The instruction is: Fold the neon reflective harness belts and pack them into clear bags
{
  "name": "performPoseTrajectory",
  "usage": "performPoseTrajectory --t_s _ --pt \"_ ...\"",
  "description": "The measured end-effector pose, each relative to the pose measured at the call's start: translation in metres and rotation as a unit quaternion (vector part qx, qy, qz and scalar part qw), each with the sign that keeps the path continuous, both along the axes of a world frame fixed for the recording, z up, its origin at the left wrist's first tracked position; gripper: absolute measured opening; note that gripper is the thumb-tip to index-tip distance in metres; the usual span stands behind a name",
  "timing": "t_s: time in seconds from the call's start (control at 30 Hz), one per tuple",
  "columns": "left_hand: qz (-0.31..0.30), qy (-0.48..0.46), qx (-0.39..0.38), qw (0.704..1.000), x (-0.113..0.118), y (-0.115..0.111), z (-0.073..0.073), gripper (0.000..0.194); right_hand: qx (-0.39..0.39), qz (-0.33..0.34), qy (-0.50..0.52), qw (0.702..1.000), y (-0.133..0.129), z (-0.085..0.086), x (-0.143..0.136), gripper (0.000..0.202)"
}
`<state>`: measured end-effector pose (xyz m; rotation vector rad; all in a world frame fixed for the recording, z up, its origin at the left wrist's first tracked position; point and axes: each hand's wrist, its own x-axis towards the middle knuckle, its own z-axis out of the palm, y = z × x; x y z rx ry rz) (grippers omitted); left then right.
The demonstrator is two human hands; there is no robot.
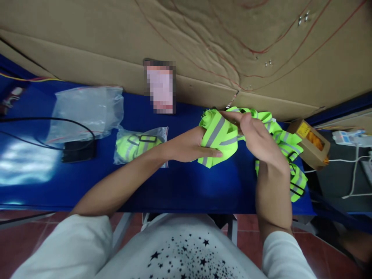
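My left hand [193, 145] is closed around a bundle of neon yellow-green reflective strap [219, 135] with grey stripes, its thumb lying across the front. At the bundle's upper right edge is my right hand [255, 135], fingers stretched out and touching it; the fingertips are partly hidden. Behind and beyond the right hand lie more reflective straps [286, 143] in a loose heap with black buckles. A rolled strap in a clear plastic bag [139, 145] lies near my left forearm.
On the blue table [186, 190] at left are clear plastic bags [87, 110], a black cable [72, 123] and a dark flat object [78, 151]. A blurred-out phone-like object [159, 87] leans on the cardboard wall [116, 50]. An open cardboard box [310, 143] stands right.
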<state>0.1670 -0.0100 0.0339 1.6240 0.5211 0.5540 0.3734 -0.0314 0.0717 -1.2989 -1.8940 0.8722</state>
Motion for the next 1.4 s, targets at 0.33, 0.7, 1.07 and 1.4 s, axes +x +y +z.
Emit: performPoseTrajectory --t_s 0.33,0.7,1.07,1.4 --pt "-0.049 0.035 -0.021 0.998 -0.012 0.013 0.005 0.029 0.026 -0.033 -0.058 0.997 -0.003 -0.011 -0.026 0.058" --pt "0.038 0.112 -0.011 0.993 -0.014 0.019 0.001 0.044 0.019 -0.091 0.047 0.995 0.001 -0.015 -0.019 0.049" --pt "0.310 -0.070 0.127 0.940 0.018 -0.017 -0.004 0.064 0.241 -0.335 0.036 0.910 0.014 -0.023 -0.022 0.052" --pt "0.449 -0.127 0.056 0.882 0.034 -0.029 -0.007 0.061 0.122 -0.221 0.117 0.960 -0.032 -0.056 -0.090 0.060"
